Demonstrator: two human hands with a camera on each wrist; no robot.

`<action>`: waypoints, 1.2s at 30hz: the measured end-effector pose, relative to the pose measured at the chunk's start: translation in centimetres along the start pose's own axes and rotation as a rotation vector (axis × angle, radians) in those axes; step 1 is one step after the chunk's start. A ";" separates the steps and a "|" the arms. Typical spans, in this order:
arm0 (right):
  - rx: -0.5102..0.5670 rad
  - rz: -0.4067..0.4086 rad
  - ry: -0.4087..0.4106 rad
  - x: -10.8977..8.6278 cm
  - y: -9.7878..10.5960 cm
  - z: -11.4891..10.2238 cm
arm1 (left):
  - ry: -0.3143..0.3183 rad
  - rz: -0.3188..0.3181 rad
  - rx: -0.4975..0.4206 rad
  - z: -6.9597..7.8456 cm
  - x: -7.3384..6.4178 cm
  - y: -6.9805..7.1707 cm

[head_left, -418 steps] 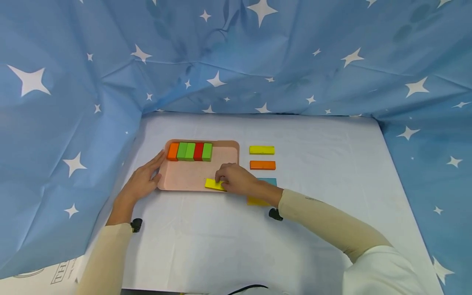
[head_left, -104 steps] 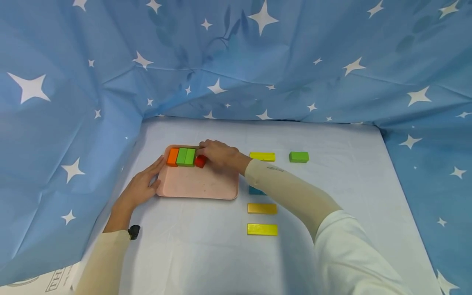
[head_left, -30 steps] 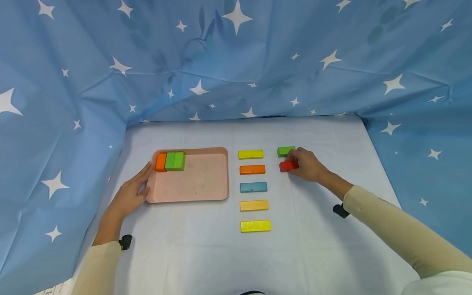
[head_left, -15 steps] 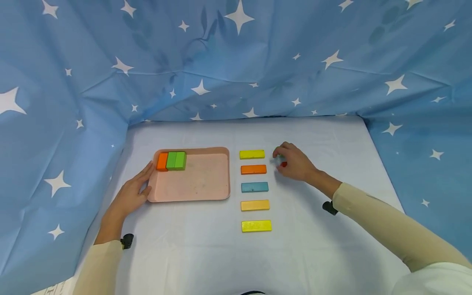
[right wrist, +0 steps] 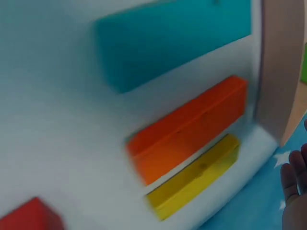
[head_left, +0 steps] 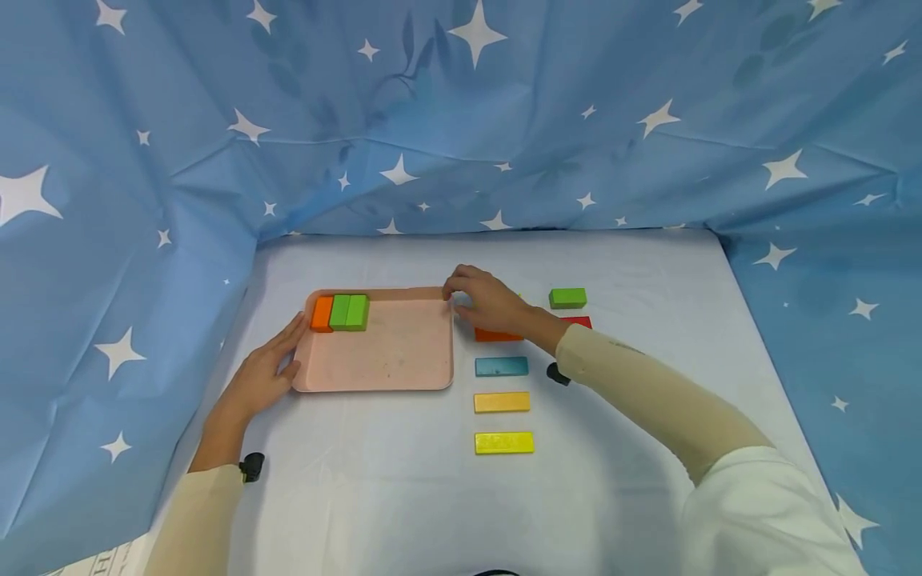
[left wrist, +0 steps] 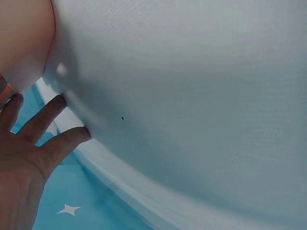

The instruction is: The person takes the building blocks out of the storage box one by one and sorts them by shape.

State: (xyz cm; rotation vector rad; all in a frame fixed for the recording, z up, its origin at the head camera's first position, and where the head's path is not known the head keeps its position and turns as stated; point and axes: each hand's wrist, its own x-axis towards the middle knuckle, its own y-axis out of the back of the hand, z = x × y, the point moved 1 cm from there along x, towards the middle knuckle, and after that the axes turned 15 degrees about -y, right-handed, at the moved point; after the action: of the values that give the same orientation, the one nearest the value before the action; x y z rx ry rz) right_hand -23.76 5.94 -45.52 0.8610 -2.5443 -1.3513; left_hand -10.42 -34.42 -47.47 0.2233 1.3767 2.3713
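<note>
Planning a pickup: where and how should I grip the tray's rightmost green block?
Probably pinch the rightmost green block by its near and far ends, from above right: its left side meets another green block, its right faces bare tray floor. Far-end clearance is unclear.

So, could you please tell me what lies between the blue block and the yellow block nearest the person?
One amber block, touching neither, shows in the head view.
</note>
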 end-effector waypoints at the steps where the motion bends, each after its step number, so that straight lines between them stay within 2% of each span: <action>1: -0.017 -0.005 0.036 0.7 -0.3 -0.8 | -0.004 0.004 -0.001 0.0 -0.1 0.0; 6: -0.091 -0.042 0.150 3.3 -1.9 -3.9 | -0.006 0.000 -0.001 -0.1 0.1 0.0; 16: -0.209 -0.177 0.190 6.6 -4.9 -7.6 | -0.028 0.011 -0.009 -0.2 0.8 -0.4; 19: -0.206 -0.203 0.211 7.3 -5.6 -8.3 | -0.021 0.007 -0.011 -0.3 0.8 -0.4; 24: -0.206 -0.252 0.185 7.9 -6.6 -9.5 | -0.007 -0.003 -0.007 -0.5 0.8 -0.5; 27: -0.240 -0.252 0.166 8.0 -6.8 -9.9 | -0.004 -0.003 -0.007 -0.6 0.7 -0.5; 36: -0.347 -0.206 0.184 8.7 -7.8 -10.1 | 0.000 0.008 0.002 -0.9 0.3 -0.3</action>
State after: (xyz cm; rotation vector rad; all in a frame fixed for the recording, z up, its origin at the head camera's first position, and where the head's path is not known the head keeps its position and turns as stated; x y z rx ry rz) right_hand -23.92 -9.47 -47.01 1.1350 -2.0471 -1.6224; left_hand -10.85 -34.86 -48.22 0.2297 1.3807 2.3761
